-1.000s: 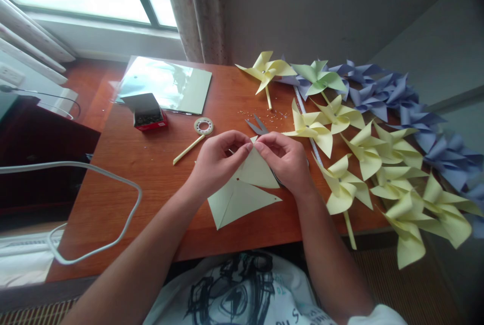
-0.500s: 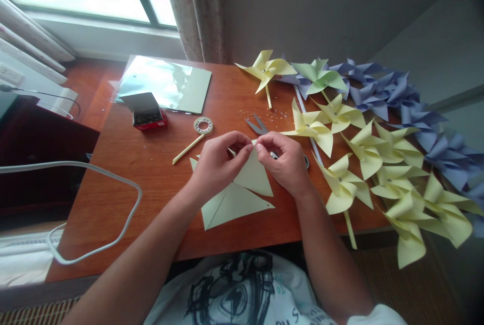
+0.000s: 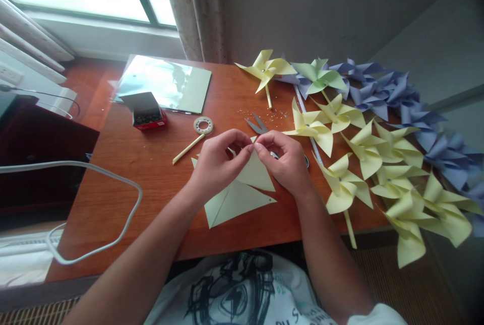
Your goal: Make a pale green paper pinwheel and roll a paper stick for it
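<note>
A pale yellow-green paper sheet (image 3: pixel 236 201), cut inward from its corners, lies before me near the table's front edge. A small dark hole shows at its right tip. My left hand (image 3: pixel 225 156) pinches the sheet's far corner between thumb and finger. Close against it, my right hand (image 3: pixel 282 156) pinches at the same corner, the fingertips nearly meeting. Whether anything small is between the fingers is hidden. Scissors (image 3: pixel 257 124) lie partly beneath my right hand, blades pointing away to the left.
Yellow paper pinwheels (image 3: pixel 342 184) and purple pinwheels (image 3: pixel 406 93) crowd the right side, with a green pinwheel (image 3: pixel 319 77) among them. At left are a tape roll (image 3: pixel 194 125), a rolled paper stick (image 3: pixel 188 149), a red box (image 3: pixel 149 122), a glossy packet (image 3: pixel 162 83) and a white cable (image 3: pixel 139 194).
The paper sheet has turned slightly and shifted a little right, its near corner moving up and rightward. Both hands stay almost in place, fingertips still together at the far corner.
</note>
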A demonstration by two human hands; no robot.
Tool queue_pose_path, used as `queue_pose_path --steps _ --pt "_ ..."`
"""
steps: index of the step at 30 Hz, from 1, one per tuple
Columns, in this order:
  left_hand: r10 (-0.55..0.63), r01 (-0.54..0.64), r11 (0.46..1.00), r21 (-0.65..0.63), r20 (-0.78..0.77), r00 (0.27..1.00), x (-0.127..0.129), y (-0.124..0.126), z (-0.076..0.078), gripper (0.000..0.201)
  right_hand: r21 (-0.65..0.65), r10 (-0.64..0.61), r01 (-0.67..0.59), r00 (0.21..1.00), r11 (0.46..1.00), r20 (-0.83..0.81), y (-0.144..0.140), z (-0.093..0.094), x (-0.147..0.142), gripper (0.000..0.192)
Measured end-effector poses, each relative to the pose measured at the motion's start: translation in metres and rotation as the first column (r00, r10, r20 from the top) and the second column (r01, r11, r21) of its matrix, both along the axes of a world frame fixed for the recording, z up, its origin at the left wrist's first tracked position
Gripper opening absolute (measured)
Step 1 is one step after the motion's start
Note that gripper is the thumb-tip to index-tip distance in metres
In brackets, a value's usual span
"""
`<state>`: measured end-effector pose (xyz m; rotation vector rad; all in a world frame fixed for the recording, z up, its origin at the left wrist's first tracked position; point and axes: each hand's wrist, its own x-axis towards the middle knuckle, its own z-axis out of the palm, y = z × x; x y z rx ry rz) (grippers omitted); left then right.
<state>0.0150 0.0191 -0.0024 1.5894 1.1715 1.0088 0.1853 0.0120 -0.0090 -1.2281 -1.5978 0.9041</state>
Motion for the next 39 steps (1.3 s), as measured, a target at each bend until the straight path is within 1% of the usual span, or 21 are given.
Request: queue_pose_path --steps 6,16,21,23,26,29,33,35,39 --pt "0.023 -0.018 0.998 0.059 -0.072 0.997 0.0006 -0.0008 0.0023 0.009 0.020 0.000 -0.001 1.000 1.000 0.025 0.0002 0.0000 -0.0002 0.006" --pt "-0.010 0.012 0.999 0.032 -0.077 0.997 0.0003 -0.0007 0.0027 0.010 -0.006 -0.007 0.007 1.000 1.000 -0.010 -0.0003 -0.0009 -0.0005 0.006" --pt "0.004 -0.004 1.000 -0.018 -0.009 1.000 0.0001 -0.0001 0.0020 0.012 -0.053 -0.014 0.010 0.997 0.999 -0.080 -0.0002 -0.0011 -0.0006 0.006" --pt "0.011 -0.010 0.999 -0.038 0.032 0.999 0.0002 0.0003 0.0013 0.013 -0.054 -0.005 0.000 0.997 0.999 -0.077 -0.0003 -0.0007 -0.0004 0.005" --pt "0.024 -0.023 0.999 -0.030 0.050 0.998 0.0005 0.0008 -0.0001 0.013 -0.007 0.012 -0.013 0.999 1.000 -0.032 -0.0007 0.0001 -0.0001 0.004" --pt "0.051 -0.051 0.999 0.007 0.022 0.998 0.0006 0.0010 -0.0019 0.009 0.086 0.014 -0.018 0.999 0.996 0.036 -0.0011 0.0006 -0.0005 0.004" --pt "0.106 -0.101 0.991 0.084 -0.053 0.993 0.0011 0.0001 -0.0043 0.005 0.233 -0.015 -0.025 0.985 0.972 0.170 -0.0010 0.0003 -0.0024 0.009" --pt "0.131 -0.120 0.985 0.126 -0.083 0.988 0.0015 -0.0006 -0.0051 0.004 0.290 -0.034 -0.029 0.977 0.956 0.211 -0.0008 -0.0004 -0.0034 0.010" --pt "0.150 -0.127 0.974 0.186 -0.116 0.982 0.0019 -0.0021 -0.0050 0.004 0.339 -0.062 -0.023 0.970 0.940 0.236 -0.0005 -0.0016 -0.0045 0.010"
